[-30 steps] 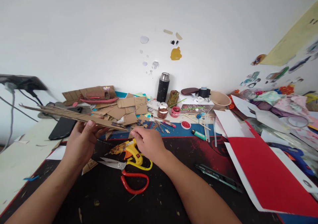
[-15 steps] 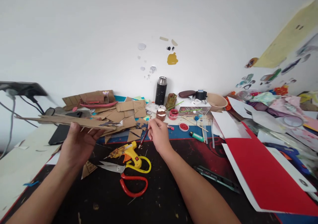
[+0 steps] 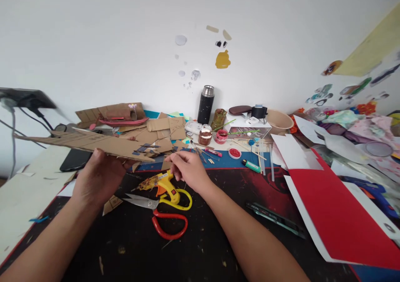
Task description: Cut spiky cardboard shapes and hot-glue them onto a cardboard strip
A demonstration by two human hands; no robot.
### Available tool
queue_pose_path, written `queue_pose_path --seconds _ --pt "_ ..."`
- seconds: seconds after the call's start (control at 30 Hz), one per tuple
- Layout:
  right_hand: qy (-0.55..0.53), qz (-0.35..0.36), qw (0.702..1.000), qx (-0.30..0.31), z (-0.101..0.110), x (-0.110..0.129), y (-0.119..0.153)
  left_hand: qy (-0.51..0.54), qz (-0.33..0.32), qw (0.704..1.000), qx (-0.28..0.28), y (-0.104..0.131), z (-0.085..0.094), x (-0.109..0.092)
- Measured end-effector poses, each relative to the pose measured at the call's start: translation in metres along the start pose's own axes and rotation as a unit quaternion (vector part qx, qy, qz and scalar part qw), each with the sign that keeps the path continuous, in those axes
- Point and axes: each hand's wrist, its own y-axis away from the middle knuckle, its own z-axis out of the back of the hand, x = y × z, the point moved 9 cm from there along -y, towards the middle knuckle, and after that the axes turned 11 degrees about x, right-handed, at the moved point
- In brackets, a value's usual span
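My left hand (image 3: pixel 101 175) grips a flat, jagged-edged piece of brown cardboard (image 3: pixel 93 143), thumb at its near edge and fingers underneath. Dark blue marks show toward its right end. Just right of that end is my right hand (image 3: pixel 187 169), its fingers curled together; what they hold, if anything, is hidden. Below it lies a yellow hot glue gun (image 3: pixel 170 190) with a stained nozzle. Partly under the gun are scissors (image 3: pixel 170 223) with one yellow and one red handle, blades pointing left.
Cardboard scraps (image 3: pixel 165 132) and a small red model boat (image 3: pixel 125 119) lie at the back left. Behind my right hand stand a black thermos (image 3: pixel 206 104), a brown paint jar (image 3: pixel 205 136) and a red one (image 3: pixel 221 136). A utility knife (image 3: pixel 275 219) and red sheet (image 3: pixel 346 215) lie right.
My right hand has moved left and slightly down, toward the cardboard. The dark thin stick seen under its fingers no longer shows there. The cardboard has tilted, showing more of its face.
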Motion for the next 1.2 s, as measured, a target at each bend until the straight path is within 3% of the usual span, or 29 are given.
queue_pose_path --seconds 0.4,0.6,0.97,1.2 --pt "-0.11 -0.026 0.99 0.086 -0.02 -0.007 0.004 -0.003 -0.012 1.0 0.023 -0.001 0.004 0.003" --pt "-0.12 -0.06 0.988 0.081 -0.022 -0.012 0.004 -0.021 -0.001 0.998 0.053 0.003 -0.003 0.007" --pt "-0.122 -0.094 0.984 0.095 -0.029 -0.017 0.009 -0.032 0.018 0.998 0.045 0.007 -0.005 0.015" --pt "-0.122 -0.08 0.983 0.108 -0.032 -0.013 0.009 -0.029 0.01 0.998 0.057 0.006 -0.009 0.014"
